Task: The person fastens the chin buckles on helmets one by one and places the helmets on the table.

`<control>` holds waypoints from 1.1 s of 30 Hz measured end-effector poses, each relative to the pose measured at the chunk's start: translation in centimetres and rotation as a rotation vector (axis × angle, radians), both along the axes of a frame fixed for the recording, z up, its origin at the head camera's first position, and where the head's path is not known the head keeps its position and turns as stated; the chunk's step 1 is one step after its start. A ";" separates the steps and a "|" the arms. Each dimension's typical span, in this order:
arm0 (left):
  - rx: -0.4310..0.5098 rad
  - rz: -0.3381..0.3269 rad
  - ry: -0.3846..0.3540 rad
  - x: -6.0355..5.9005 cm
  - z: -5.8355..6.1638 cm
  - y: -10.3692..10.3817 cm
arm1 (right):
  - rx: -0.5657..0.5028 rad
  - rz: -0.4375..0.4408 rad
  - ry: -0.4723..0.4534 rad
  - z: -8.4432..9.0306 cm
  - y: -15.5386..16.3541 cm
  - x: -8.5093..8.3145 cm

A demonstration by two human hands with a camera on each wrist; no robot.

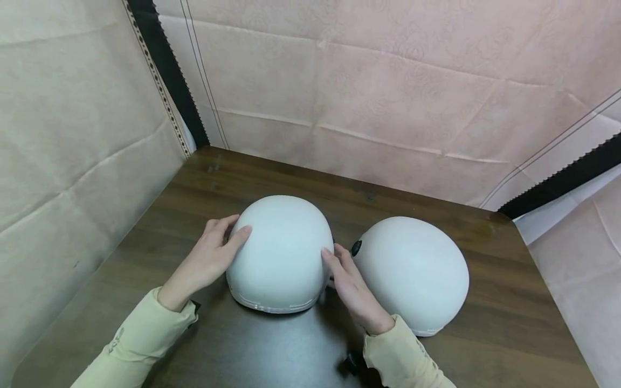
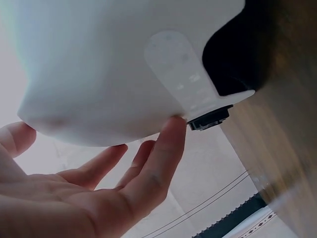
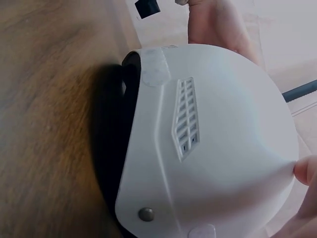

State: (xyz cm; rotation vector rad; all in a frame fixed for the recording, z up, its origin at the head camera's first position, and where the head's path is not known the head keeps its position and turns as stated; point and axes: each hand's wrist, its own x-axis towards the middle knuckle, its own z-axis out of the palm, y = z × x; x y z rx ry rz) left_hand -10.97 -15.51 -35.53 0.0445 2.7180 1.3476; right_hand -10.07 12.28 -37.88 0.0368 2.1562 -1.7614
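A white helmet (image 1: 278, 258) sits dome up on the table, with both hands at its sides. My left hand (image 1: 208, 264) touches its left side, thumb on the dome and fingers farther back. In the left wrist view, a fingertip (image 2: 173, 131) rests beside a black clip (image 2: 210, 118) near the rim. My right hand (image 1: 354, 288) touches the right side, its thumb on the shell and its other fingers partly hidden. A grid vent (image 3: 187, 119) and a round stud (image 3: 146, 214) show on the shell in the right wrist view.
A second white helmet (image 1: 414, 275) stands just right of my right hand, a black oval piece (image 1: 356, 248) on its side. Brown wood-look tabletop (image 1: 524, 312) lies beneath both. Pale patterned cloth (image 1: 368, 97) hangs behind the table and at both sides.
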 end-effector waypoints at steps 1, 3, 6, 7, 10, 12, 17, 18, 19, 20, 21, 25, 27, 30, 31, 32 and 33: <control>0.000 0.001 0.000 0.0 0.0 0.0 | -0.001 -0.003 0.000 0.0 0.0 0.0; 0.000 0.001 -0.004 0.0 0.1 0.0 | 0.000 -0.005 -0.003 0.1 0.0 0.1; 0.007 -0.001 -0.007 -0.1 0.2 0.0 | -0.001 -0.006 -0.009 0.1 -0.1 0.2; 0.009 -0.003 -0.007 -0.1 0.2 0.0 | -0.003 -0.005 -0.010 0.2 -0.1 0.3; 0.011 -0.008 0.003 -0.1 0.3 0.1 | -0.006 -0.005 -0.001 0.4 -0.1 0.3; 0.003 -0.014 0.014 -0.2 0.4 0.0 | -0.006 -0.009 0.010 0.6 -0.1 0.4; -0.013 -0.011 0.018 -0.2 0.7 0.0 | 0.001 -0.029 0.029 1.0 -0.3 0.5; -0.014 -0.011 0.017 -0.2 0.7 0.0 | 0.006 -0.033 0.031 1.1 -0.3 0.5; -0.015 -0.009 0.015 -0.3 0.8 0.0 | 0.012 -0.039 0.034 1.2 -0.3 0.5; -0.017 -0.009 0.013 -0.3 0.8 0.0 | 0.019 -0.043 0.037 1.3 -0.4 0.5; -0.018 -0.009 0.012 -0.3 0.8 -0.1 | 0.026 -0.046 0.039 1.3 -0.4 0.5; -0.021 -0.006 0.008 -0.2 0.9 -0.2 | 0.050 -0.054 0.047 1.6 -0.4 0.5; -0.018 -0.005 0.012 -0.2 0.9 -0.2 | 0.051 -0.054 0.050 1.7 -0.4 0.5; -0.007 -0.008 0.025 -0.2 1.0 -0.3 | 0.052 -0.057 0.052 1.8 -0.4 0.6; -0.003 -0.009 0.029 -0.2 1.0 -0.3 | 0.054 -0.056 0.053 1.8 -0.4 0.6; -0.003 -0.010 0.032 -0.2 1.0 -0.3 | 0.055 -0.056 0.052 1.9 -0.4 0.6; -0.002 -0.011 0.034 -0.1 1.0 -0.3 | 0.056 -0.056 0.052 1.9 -0.4 0.6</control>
